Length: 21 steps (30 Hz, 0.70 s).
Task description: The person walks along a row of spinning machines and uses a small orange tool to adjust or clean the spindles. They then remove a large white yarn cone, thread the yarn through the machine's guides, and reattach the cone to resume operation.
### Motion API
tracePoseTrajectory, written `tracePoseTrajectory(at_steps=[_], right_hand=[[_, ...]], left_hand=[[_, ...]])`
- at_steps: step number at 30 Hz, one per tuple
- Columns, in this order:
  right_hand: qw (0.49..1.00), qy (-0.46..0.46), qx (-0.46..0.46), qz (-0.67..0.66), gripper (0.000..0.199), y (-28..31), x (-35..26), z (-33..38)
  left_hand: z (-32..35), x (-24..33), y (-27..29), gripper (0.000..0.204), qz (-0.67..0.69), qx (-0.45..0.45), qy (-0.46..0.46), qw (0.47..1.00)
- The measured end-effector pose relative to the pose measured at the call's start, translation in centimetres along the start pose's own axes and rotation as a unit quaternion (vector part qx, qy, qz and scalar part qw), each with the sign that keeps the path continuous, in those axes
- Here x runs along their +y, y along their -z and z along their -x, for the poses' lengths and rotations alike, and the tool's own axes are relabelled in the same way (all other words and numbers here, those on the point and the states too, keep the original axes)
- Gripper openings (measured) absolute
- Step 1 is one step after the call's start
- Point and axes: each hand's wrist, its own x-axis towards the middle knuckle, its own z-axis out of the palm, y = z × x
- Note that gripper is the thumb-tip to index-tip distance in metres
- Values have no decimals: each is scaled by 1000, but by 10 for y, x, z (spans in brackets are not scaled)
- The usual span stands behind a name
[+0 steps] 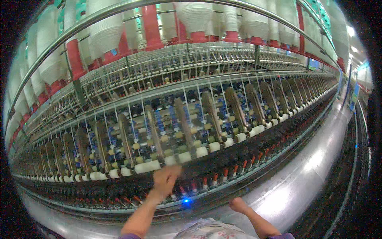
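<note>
My left hand (167, 178) reaches up to a spinning frame, just below its row of white rollers (180, 157). Its fingers are curled in and slightly blurred; whatever they may hold is too small to make out. Under that hand runs a line of spindles with red and white tubes (205, 182). A blue light (186, 201) glows on the rail to its lower right. My right hand (238, 204) is closed like a fist in front of the machine's lower rail, apart from the spindles, its contents hidden.
Above the rollers stand tilted pressure arms (185, 117) with white strands between them. Large white roving bobbins (105, 28) hang overhead behind a curved metal bar (85, 19). A shiny metal surface (286, 187) stretches along the machine's right side.
</note>
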Motion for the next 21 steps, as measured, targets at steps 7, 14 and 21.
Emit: tracePoseTrajectory(at_steps=[7,14,21], right_hand=[[986,-25,130,-103,20,136,-82,-43],[961,183,178,-103,20,220,-159,-79],[954,261,144,-35,26,281,-155,-138]], left_hand=[[-137,-4,63,22,-9,156,-77,985],[-322,-16,63,92,-133,322,-94,933],[-446,9,71,67,19,234,23,972]])
